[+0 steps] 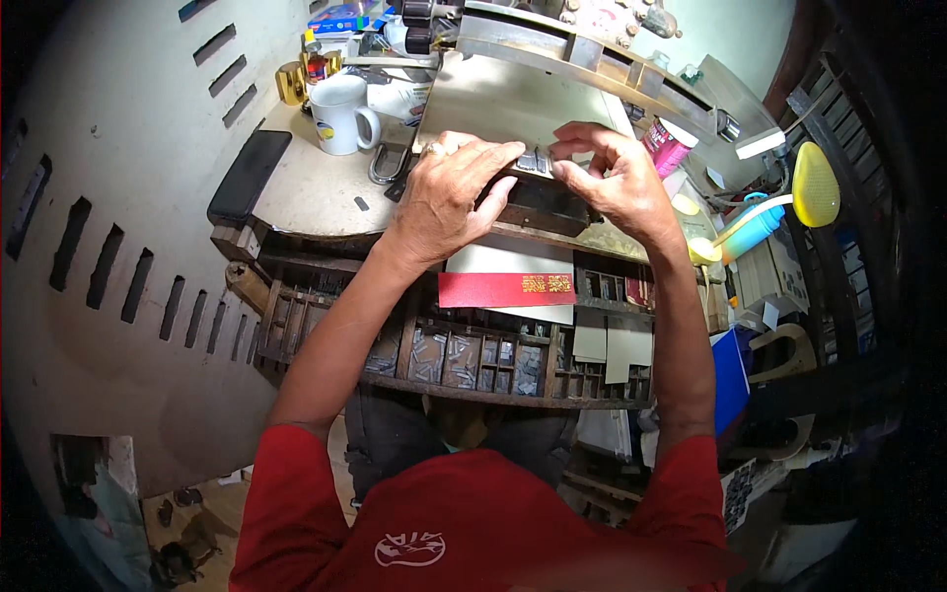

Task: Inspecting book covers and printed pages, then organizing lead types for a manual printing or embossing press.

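A small block of metal type pieces (pixel 534 161) sits on top of a dark metal holder (pixel 541 205) at the front of the machine. My left hand (pixel 449 192) comes in from the left, its fingertips close beside the type and its thumb held apart below. Whether those fingertips touch the type is hard to tell. On the other side, my right hand (pixel 617 178) is curved, with thumb and fingers apart near the type's right end. Below the holder, a red strip with gold print (pixel 483 290) lies over a pale card (pixel 498 259).
An open type case (pixel 473 390) with loose metal pieces spans the near side. To the left are a white mug (pixel 340 116), a black phone (pixel 251 176) and a padlock (pixel 388 165). A pink can (pixel 668 146) and a yellow-headed lamp (pixel 816 185) stand right.
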### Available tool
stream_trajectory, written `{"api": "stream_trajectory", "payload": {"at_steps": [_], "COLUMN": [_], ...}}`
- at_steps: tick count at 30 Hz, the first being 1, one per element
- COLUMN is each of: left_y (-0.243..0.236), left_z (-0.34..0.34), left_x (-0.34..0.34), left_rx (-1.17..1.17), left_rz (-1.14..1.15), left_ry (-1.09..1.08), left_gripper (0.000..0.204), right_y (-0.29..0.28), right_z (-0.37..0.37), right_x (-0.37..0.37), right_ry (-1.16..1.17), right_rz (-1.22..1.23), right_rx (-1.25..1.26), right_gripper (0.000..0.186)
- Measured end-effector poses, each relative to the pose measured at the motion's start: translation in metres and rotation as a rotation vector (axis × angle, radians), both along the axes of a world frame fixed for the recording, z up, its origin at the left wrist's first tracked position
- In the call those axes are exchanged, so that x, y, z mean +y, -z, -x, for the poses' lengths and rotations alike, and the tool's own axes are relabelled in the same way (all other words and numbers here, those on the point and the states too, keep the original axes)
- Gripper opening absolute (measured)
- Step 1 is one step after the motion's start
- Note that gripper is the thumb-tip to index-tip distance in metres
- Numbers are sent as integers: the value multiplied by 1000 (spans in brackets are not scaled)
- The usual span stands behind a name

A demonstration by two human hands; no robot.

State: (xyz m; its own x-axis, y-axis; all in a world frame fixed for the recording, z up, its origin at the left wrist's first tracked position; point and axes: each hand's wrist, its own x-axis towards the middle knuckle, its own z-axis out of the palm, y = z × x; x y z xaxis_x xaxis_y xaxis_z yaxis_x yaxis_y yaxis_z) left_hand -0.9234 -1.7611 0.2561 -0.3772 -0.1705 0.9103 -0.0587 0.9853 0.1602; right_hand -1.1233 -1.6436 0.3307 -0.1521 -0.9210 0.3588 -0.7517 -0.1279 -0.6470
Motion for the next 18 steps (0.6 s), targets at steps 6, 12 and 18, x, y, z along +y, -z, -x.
{"api": "stream_trajectory", "payload": {"at_steps": [6,12,18], "left_y": [1,2,3], "left_z": [0,1,0], "left_x": [-1,-1,-1], "left_rx": [-1,3,0], "left_rz": [8,-1,2], "left_ry": [-4,-6,-14], "left_gripper": [37,37,37], "right_y": [-6,-2,-5], "right_z": [8,-6,-14], "right_x": [-1,0,-6], "right_ry": [133,-65,-9], "right_rz": [-5,26,-51], "right_rx": [75,98,84], "right_gripper": [34,37,39]}}
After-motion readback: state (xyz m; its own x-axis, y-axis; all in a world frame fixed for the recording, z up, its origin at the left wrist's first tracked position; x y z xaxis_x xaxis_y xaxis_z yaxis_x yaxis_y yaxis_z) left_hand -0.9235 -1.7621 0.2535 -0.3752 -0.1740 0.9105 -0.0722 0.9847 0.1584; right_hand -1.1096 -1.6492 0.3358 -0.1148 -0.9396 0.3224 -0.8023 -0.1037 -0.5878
